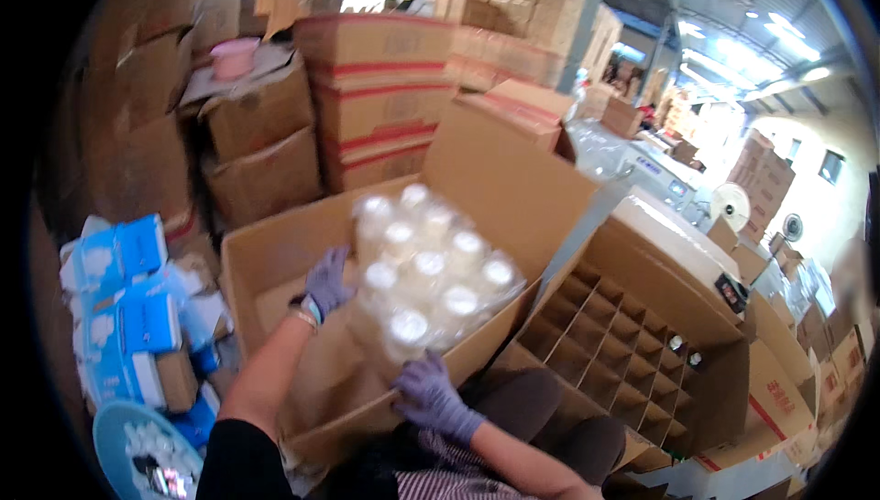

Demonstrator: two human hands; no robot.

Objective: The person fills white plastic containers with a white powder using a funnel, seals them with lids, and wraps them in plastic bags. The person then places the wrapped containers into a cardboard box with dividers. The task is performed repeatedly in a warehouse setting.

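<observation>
Clenching both gloved grips, left [327, 285] at nine o'clock, right [434, 396] at six, the clear shrink-wrapped pack of white-capped bottles [431, 266] could slip, tearing its film.

Purple gloves on the left hand [327, 285] and right hand [435, 399], around a clear plastic pack of white-capped jars [431, 266] over a plain tan open carton [275, 252]. Brown divider grid [614, 335] in the neighbouring carton, red bands across the stacked boxes [376, 97]. Blue-and-white packets [124, 307] heaped at left, pale blue basin [115, 436] below, pink tub [235, 57] up on a carton, striped cloth [440, 482] at the lower edge.
</observation>
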